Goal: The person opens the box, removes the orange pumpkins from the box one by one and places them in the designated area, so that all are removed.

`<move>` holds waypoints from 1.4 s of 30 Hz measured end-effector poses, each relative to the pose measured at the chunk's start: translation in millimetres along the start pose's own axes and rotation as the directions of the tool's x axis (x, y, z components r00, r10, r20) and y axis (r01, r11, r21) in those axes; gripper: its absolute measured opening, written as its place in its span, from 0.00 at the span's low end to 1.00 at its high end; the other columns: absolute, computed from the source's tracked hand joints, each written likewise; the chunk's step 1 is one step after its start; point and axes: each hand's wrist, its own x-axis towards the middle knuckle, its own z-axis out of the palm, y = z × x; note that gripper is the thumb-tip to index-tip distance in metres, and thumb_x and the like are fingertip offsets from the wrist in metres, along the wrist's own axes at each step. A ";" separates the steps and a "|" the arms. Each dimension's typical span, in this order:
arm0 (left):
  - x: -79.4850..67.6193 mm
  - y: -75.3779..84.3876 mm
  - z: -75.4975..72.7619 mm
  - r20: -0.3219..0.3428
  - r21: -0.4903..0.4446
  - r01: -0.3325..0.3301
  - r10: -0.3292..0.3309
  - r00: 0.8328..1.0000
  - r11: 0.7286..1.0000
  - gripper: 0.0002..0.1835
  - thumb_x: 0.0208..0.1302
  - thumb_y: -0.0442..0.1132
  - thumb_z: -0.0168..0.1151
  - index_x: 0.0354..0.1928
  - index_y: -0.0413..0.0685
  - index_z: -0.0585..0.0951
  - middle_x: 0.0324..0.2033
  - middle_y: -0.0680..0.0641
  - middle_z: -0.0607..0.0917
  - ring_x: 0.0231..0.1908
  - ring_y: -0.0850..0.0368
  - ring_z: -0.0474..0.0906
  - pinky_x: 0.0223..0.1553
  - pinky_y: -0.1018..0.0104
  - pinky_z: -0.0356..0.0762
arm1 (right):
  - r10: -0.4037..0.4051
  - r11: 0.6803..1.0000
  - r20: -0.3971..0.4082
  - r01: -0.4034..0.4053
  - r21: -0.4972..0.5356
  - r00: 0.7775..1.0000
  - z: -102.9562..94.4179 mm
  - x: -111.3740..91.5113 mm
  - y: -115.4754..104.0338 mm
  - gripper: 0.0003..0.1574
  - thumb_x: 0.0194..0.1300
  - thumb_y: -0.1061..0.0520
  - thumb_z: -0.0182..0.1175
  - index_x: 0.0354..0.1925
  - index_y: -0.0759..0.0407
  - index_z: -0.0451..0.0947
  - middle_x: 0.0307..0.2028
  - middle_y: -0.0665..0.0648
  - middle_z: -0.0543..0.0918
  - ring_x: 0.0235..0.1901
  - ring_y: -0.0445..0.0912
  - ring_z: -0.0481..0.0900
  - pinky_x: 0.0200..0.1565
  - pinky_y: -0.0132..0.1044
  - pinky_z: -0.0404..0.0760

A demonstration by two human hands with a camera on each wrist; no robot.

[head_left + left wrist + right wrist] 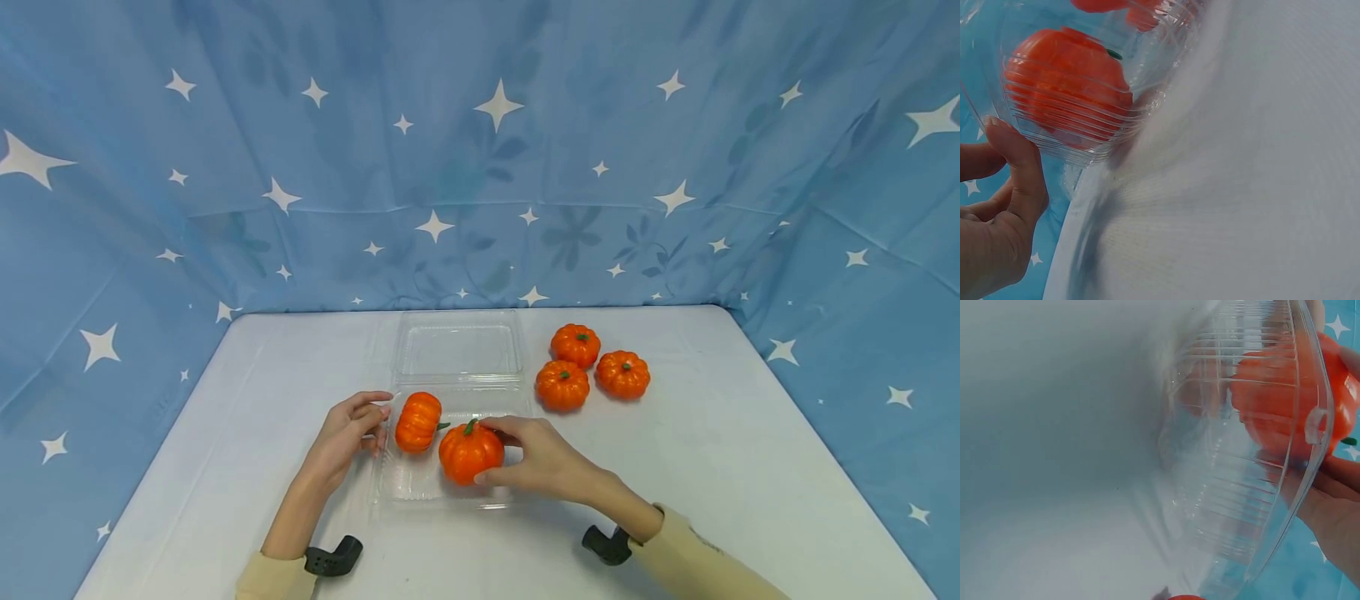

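Note:
A clear plastic clamshell box (401, 492) lies unfolded on the table, its lid (457, 350) laid back behind the base. At the left edge of the base, my left hand (347, 433) pinches the rim between thumb and fingers; the left wrist view shows the thumb tip on that rim. One small orange pumpkin (417, 422) lies on its side inside the base, its green stem to the right. My right hand (536, 454) grips a second orange pumpkin (469, 454) from the right, over the base. That pumpkin is upright, partly behind the box wall in the right wrist view.
Right of the box, three more orange pumpkins stand grouped on the white-covered table (712, 467): a rear one (575, 345), a front one (562, 386) and a right one (622, 375). A blue star-patterned curtain (465, 150) hangs behind the table.

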 end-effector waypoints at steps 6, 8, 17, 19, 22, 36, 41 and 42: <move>1.0 -1.1 -1.6 -0.017 0.000 0.001 -0.001 1.000 1.000 0.20 0.77 0.36 0.56 0.65 0.34 0.72 0.29 0.48 0.79 0.23 0.57 0.72 0.23 0.69 0.76 | -0.018 1.000 -0.062 0.017 -0.022 0.998 -0.1 -2.3 2.6 0.44 0.60 0.48 0.75 0.68 0.63 0.73 0.65 0.60 0.80 0.63 0.55 0.80 0.62 0.51 0.80; 1.5 -1.6 -1.7 -0.018 -0.006 0.004 -0.004 1.000 1.000 0.20 0.77 0.35 0.56 0.65 0.35 0.73 0.29 0.48 0.80 0.23 0.57 0.73 0.23 0.69 0.76 | -0.042 0.998 -0.089 0.039 -0.043 0.995 -0.4 -3.8 4.2 0.43 0.60 0.48 0.75 0.69 0.62 0.73 0.66 0.59 0.80 0.63 0.54 0.80 0.62 0.51 0.80; 1.9 -1.6 -0.6 -0.004 0.003 0.001 -0.001 1.000 1.000 0.20 0.77 0.36 0.56 0.65 0.34 0.72 0.29 0.48 0.80 0.23 0.57 0.73 0.23 0.68 0.77 | -0.201 0.971 -0.193 0.168 -0.172 0.960 -3.8 -17.2 16.0 0.45 0.59 0.52 0.77 0.71 0.57 0.72 0.67 0.56 0.79 0.66 0.54 0.78 0.63 0.52 0.79; 2.1 -1.5 -0.3 -0.005 0.002 0.003 -0.003 1.000 1.000 0.20 0.77 0.36 0.56 0.65 0.34 0.72 0.29 0.48 0.80 0.23 0.57 0.73 0.23 0.68 0.77 | -0.222 0.962 -0.210 0.179 -0.206 0.952 -4.2 -20.1 18.2 0.47 0.58 0.52 0.77 0.71 0.58 0.71 0.68 0.57 0.78 0.66 0.54 0.77 0.63 0.52 0.79; 2.3 -1.5 0.2 -0.006 -0.002 0.005 -0.005 1.000 1.000 0.20 0.77 0.36 0.56 0.65 0.35 0.72 0.29 0.48 0.80 0.23 0.57 0.73 0.23 0.68 0.77 | -0.251 0.951 -0.235 0.194 -0.240 0.939 -5.6 -23.8 20.7 0.48 0.57 0.54 0.78 0.72 0.59 0.70 0.68 0.58 0.77 0.67 0.55 0.77 0.62 0.52 0.79; 0.4 -0.4 -0.1 -0.006 -0.001 0.004 -0.004 1.000 1.000 0.21 0.77 0.37 0.56 0.66 0.34 0.71 0.29 0.48 0.79 0.24 0.57 0.73 0.23 0.68 0.76 | -0.391 0.890 -0.344 0.256 -0.376 0.854 -19.8 -37.4 30.6 0.53 0.51 0.58 0.82 0.71 0.64 0.69 0.68 0.64 0.77 0.65 0.59 0.78 0.56 0.52 0.83; 1.1 -0.6 -0.3 -0.001 0.002 0.001 -0.001 1.000 1.000 0.22 0.77 0.37 0.56 0.66 0.34 0.71 0.28 0.48 0.79 0.23 0.57 0.73 0.23 0.69 0.76 | -0.423 0.867 -0.385 0.242 -0.435 0.820 -25.9 -42.6 36.8 0.54 0.47 0.59 0.83 0.70 0.66 0.70 0.66 0.63 0.78 0.63 0.60 0.79 0.55 0.54 0.83; 1.0 -0.4 -0.3 -0.001 0.002 0.001 -0.001 1.000 1.000 0.22 0.77 0.37 0.56 0.67 0.34 0.71 0.28 0.48 0.79 0.24 0.57 0.73 0.23 0.69 0.76 | -0.424 0.864 -0.391 0.235 -0.445 0.817 -27.1 -43.7 38.0 0.54 0.47 0.59 0.83 0.70 0.66 0.70 0.66 0.63 0.78 0.63 0.59 0.79 0.55 0.53 0.83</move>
